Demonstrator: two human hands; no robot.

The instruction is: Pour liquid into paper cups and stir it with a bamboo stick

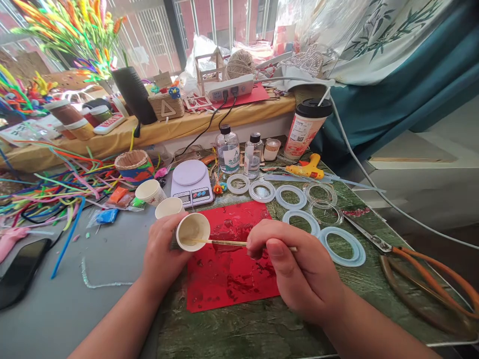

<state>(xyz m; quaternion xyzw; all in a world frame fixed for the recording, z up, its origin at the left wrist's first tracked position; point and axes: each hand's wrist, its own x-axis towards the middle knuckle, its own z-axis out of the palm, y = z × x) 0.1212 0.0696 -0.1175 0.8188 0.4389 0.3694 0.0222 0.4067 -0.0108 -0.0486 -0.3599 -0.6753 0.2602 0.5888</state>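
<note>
My left hand (164, 244) is wrapped round a white paper cup (193, 232), tilted so its mouth faces me. Some clear liquid seems to lie in the cup. In my right hand (292, 264) a thin wooden stick (228, 243) is gripped between thumb and fingers, with its far end inside the cup. Both hands are above a red sheet (232, 279) spotted with wet, shiny patches. Two more paper cups stand just beyond my left hand, one a white cup (169, 207) and the other a printed cup (149, 192).
Behind the sheet are a kitchen scale (191, 182), a large clear bottle (228, 152) and a smaller bottle (253, 157). Ring-shaped silicone moulds (342, 246) lie to the right, near scissors (389, 249) and a yellow glue gun (307, 168). Pipe cleaners (56, 192) and a phone (22, 271) are left.
</note>
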